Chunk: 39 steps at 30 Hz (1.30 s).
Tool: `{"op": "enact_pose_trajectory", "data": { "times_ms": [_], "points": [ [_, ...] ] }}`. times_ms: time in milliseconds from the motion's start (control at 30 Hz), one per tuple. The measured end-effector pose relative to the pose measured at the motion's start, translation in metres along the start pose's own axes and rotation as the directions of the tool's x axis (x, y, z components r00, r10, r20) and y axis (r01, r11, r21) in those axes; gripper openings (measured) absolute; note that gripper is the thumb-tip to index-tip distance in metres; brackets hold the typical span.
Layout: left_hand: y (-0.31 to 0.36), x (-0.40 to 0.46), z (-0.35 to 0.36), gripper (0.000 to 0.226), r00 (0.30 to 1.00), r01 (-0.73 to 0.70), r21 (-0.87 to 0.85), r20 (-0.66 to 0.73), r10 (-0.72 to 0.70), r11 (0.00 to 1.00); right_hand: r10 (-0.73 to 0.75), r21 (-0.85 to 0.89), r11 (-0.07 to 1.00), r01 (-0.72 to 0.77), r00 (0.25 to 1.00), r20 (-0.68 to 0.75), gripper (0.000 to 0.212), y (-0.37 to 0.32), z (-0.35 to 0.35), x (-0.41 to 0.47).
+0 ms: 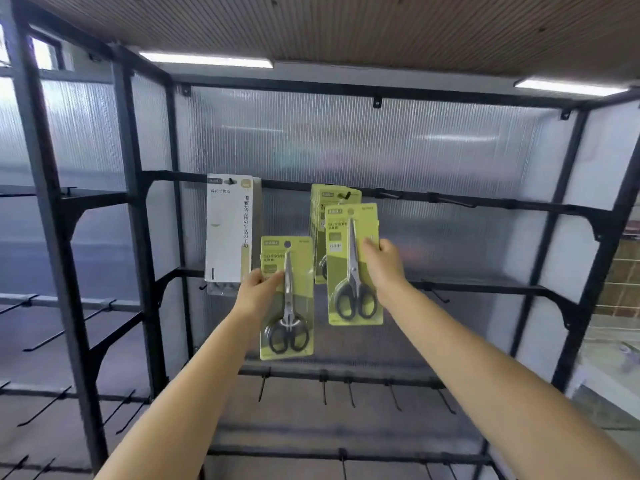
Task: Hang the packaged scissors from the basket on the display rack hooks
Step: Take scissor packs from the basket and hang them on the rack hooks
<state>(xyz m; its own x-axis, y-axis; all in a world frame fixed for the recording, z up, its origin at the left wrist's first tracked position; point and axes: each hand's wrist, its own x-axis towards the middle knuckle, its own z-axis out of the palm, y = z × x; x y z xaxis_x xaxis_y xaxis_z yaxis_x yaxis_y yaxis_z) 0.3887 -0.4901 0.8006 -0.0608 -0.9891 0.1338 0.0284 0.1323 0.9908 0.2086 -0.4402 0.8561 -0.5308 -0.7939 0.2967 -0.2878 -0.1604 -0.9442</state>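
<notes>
Before you: black metal display rack (145, 237), ribbed translucent back panel (433, 154). Your top rail (485, 202) carries white packaged item (228, 233) on hook at left, stack of green scissors packs (320, 202) on hook (346, 195) near middle, bare hooks to right. Lower rails: row of bare hooks (349, 393) pointing toward you. Left bay: more bare hooks (52, 336).

Left hand (258, 289) grips scissors pack (286, 299); right hand (382, 259) grips second pack (353, 265) below hook (346, 195).
</notes>
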Motion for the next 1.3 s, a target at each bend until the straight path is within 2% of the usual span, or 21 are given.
{"op": "enact_pose_trajectory", "data": {
  "times_ms": [200, 500, 633, 700, 867, 1067, 1300],
  "points": [
    [0.022, 0.036, 0.000, 0.018, 0.999, -0.046, 0.008, 0.012, 0.046, 0.999, -0.027, 0.021, 0.999, 0.028, 0.998, -0.064, 0.022, -0.016, 0.013, 0.033],
    [0.023, 0.060, 0.001, 0.018, 0.998, -0.053, -0.018, 0.022, 0.053, 0.998, 0.035, 0.028, 0.999, -0.033, 0.997, -0.068, 0.018, -0.005, 0.025, 0.053],
    [0.018, 0.064, 0.004, 0.012, 0.997, -0.064, -0.019, 0.029, 0.065, 0.998, 0.014, -0.004, 1.000, -0.015, 0.996, -0.085, 0.031, 0.005, 0.032, 0.063],
    [0.016, 0.067, 0.008, 0.012, 0.997, -0.066, -0.025, 0.034, 0.067, 0.997, -0.009, -0.030, 1.000, 0.006, 0.995, -0.096, 0.032, 0.008, 0.035, 0.070],
    [0.012, 0.075, 0.014, 0.007, 0.997, -0.040, -0.039, 0.064, 0.043, 0.998, -0.077, -0.107, 0.993, 0.058, 0.980, -0.182, 0.020, 0.013, 0.046, 0.082],
    [0.007, 0.080, 0.018, 0.004, 0.996, -0.030, -0.039, 0.079, 0.033, 0.999, -0.207, -0.242, 0.958, 0.154, 0.956, -0.209, 0.024, 0.028, 0.050, 0.094],
    [0.006, 0.083, 0.026, 0.010, 0.992, -0.033, -0.039, 0.117, 0.037, 0.999, -0.254, -0.368, 0.912, 0.180, 0.953, -0.164, 0.037, 0.027, 0.041, 0.095]
  ]
}}
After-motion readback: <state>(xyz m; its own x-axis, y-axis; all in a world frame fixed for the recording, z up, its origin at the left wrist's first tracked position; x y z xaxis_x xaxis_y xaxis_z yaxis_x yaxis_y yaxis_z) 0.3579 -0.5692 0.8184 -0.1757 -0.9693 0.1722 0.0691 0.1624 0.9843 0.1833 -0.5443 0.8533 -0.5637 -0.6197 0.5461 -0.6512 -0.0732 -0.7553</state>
